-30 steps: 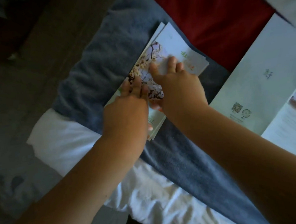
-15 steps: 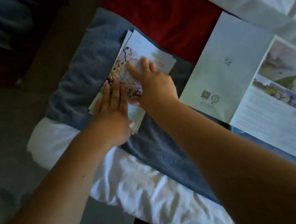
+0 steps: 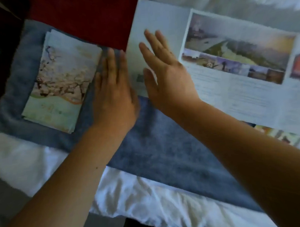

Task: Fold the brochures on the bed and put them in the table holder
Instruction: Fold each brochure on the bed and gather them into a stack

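A dark red cloth [image 3: 87, 20] borders the fuzzy blue blanket [image 3: 166, 156] on the bed's far side, and a rumpled white sheet [image 3: 142, 201] covers its near edge. The stack of folded blossom-print brochures [image 3: 59, 80] lies at the blanket's left end. A wide unfolded photo brochure [image 3: 241, 90] lies to the right. On the bare blanket between them is the left hand [image 3: 115, 98], fingers straight and together. The right hand [image 3: 169, 77], fingers straight and slightly spread, is over the unfolded brochure's blank left panel.

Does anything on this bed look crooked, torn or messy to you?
Nothing torn or spilled. The folded brochure stack on the blue blanket is not squared: sheet edges fan out at its far left corner. A colourful sheet pokes out from under the open brochure. Blur hides fine creases.
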A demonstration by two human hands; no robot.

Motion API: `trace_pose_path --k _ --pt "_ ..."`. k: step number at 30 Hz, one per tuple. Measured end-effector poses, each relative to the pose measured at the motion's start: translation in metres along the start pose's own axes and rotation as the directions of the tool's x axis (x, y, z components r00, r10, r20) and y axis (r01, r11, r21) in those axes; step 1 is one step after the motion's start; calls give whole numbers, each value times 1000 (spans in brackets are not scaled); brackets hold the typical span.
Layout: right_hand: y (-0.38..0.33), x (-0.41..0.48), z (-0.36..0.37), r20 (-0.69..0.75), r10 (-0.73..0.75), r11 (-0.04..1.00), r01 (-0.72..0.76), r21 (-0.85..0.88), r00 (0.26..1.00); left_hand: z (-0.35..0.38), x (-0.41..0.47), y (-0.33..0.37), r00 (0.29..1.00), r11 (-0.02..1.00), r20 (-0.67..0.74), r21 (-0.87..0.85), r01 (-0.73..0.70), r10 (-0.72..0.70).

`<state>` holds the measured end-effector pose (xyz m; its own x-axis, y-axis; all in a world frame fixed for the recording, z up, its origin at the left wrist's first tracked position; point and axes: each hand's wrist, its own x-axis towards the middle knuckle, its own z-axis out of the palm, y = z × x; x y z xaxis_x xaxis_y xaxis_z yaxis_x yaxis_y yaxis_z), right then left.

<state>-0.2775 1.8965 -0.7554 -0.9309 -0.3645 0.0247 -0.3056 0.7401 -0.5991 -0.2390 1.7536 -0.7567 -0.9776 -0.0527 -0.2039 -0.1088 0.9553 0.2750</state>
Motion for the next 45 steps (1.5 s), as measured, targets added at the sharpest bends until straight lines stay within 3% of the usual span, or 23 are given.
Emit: trace_pose_path --k 2,6,14,19,25,37,45 --pt "36 -18 -25 -57 123 992 -121 39 991 7 8 32 996 997 -50 -25 -72 71" --pt "107 -54 -65 -21 291 951 -292 -103 957 28 21 91 984 984 3 -16 -179 179" --pt "194 -129 -119 -84 470 823 -471 -317 879 67 32 175 949 947 116 106 -304 292" --pt "221 -162 -125 -58 522 800 -512 -313 851 93 35 203 929 904 131 219 -368 347" --pt "223 -195 -109 -95 492 804 -493 -331 866 118 3 208 942 900 67 282 -333 327" --pt "163 -260 -56 -80 437 819 -433 -375 896 121 -90 142 951 906 82 288 -310 299" --pt "135 -242 -53 -89 539 789 -539 -293 838 101 -89 102 937 914 63 210 -348 343"
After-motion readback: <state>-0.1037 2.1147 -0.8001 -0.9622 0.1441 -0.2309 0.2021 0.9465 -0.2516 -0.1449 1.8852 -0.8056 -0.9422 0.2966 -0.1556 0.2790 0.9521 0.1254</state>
